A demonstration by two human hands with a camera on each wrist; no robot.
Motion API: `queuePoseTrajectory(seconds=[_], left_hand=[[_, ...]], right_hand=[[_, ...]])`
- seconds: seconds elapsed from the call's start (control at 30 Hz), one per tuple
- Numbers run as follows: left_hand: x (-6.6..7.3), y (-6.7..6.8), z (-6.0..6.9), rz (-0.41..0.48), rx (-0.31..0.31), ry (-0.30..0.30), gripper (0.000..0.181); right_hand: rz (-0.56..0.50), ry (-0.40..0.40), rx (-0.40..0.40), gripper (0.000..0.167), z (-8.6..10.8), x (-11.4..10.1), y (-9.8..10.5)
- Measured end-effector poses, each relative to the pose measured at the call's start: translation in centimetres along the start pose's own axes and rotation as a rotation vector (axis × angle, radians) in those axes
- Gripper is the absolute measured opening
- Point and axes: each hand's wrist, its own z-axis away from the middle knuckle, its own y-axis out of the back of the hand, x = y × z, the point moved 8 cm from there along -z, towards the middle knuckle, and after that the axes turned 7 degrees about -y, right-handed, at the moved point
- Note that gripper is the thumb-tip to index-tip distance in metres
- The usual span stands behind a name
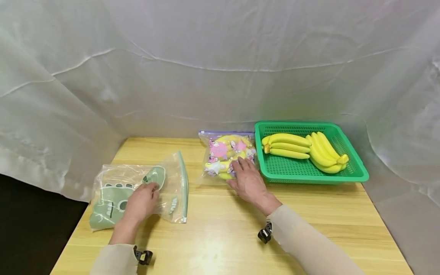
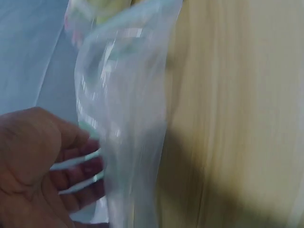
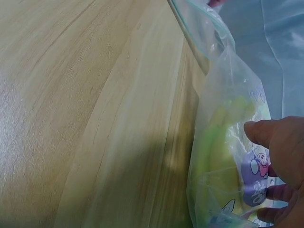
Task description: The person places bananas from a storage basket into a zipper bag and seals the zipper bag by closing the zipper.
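Observation:
In the head view my left hand (image 1: pixel 141 202) is over a clear zip bag (image 1: pixel 177 183) with green cartoon print, at the left of the table. Its fingers are bent and pinch the bag's film; the fingertips (image 2: pixel 90 166) are partly blurred in the left wrist view. At the middle back lies a purple-edged zip bag (image 1: pixel 214 152) with pink and white prints and yellow bananas (image 3: pixel 223 147) inside. My right hand (image 1: pixel 250 182) rests on its lower right part, fingers spread and fairly straight, thumb apart from the fingers.
Right of the filled bag stands a green plastic basket (image 1: pixel 275 175), close to it, with banana bunches (image 1: pixel 288 143) inside. A wooden table (image 1: pixel 220 236) lies beneath everything. Pale grey cloth (image 1: pixel 213 95) hangs behind and at the sides. The table's left edge borders a dark area (image 1: pixel 31 225).

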Motion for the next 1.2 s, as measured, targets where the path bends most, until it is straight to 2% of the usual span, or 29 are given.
queuePoseTrajectory(seconds=[0.07, 0.17, 0.27, 0.4, 0.47, 0.53, 0.63, 0.73, 0.8, 0.83, 0.93, 1.07, 1.13, 1.2], left_hand=[[0.7, -0.5, 0.0, 0.013, 0.01, 0.019, 0.04], [1.5, -1.6, 0.0, 0.035, -0.011, 0.043, 0.046], [2.1, -2.5, 0.3, 0.037, -0.013, 0.044, 0.045], [3.1, -3.3, 0.9, 0.001, 0.027, -0.019, 0.036], [3.8, -3.5, 1.4, -0.02, 0.028, -0.058, 0.035], [4.5, -3.9, 2.0, -0.038, -0.006, -0.092, 0.038], [5.5, -4.2, 2.9, -0.046, -0.094, -0.111, 0.047], [6.3, -4.2, 3.5, -0.018, -0.175, -0.105, 0.053], [6.7, -3.9, 3.5, -0.003, -0.192, -0.083, 0.053], [7.0, -3.6, 3.5, 0.001, -0.178, -0.073, 0.05], [8.1, -2.6, 3.1, -0.002, -0.078, -0.049, 0.038], [10.3, -1.6, 2.6, -0.018, 0.065, -0.036, 0.029], [11.2, -1.8, 2.3, -0.047, 0.077, -0.027, 0.035], [11.8, -2.3, 2.1, -0.099, 0.061, -0.019, 0.043]], right_hand=[[0.001, 0.007, 0.009, 0.062, 0.0, 0.0, 0.0], [0.001, 0.023, 0.028, 0.061, 0.0, -0.1, 0.1], [-0.001, 0.046, 0.049, 0.061, -0.1, -0.3, 0.2], [0.013, 0.053, 0.06, 0.06, -0.2, -0.4, 0.3], [0.022, 0.044, 0.068, 0.057, -0.3, -0.4, 0.4], [0.028, 0.027, 0.072, 0.056, -0.4, -0.3, 0.5], [0.048, 0.002, 0.078, 0.054, -0.7, -0.3, 0.5], [0.073, -0.025, 0.079, 0.053, -1.0, -0.2, 0.4], [0.075, -0.045, 0.067, 0.055, -1.0, -0.1, 0.3], [0.073, -0.051, 0.058, 0.057, -0.9, -0.1, 0.2], [0.061, -0.044, 0.063, 0.063, -0.5, -0.4, 0.0], [0.067, 0.03, 0.183, 0.065, 0.5, -1.6, 0.2], [0.066, 0.061, 0.249, 0.063, 1.2, -2.2, 0.2], [0.069, 0.072, 0.27, 0.061, 1.8, -2.8, -0.1]])
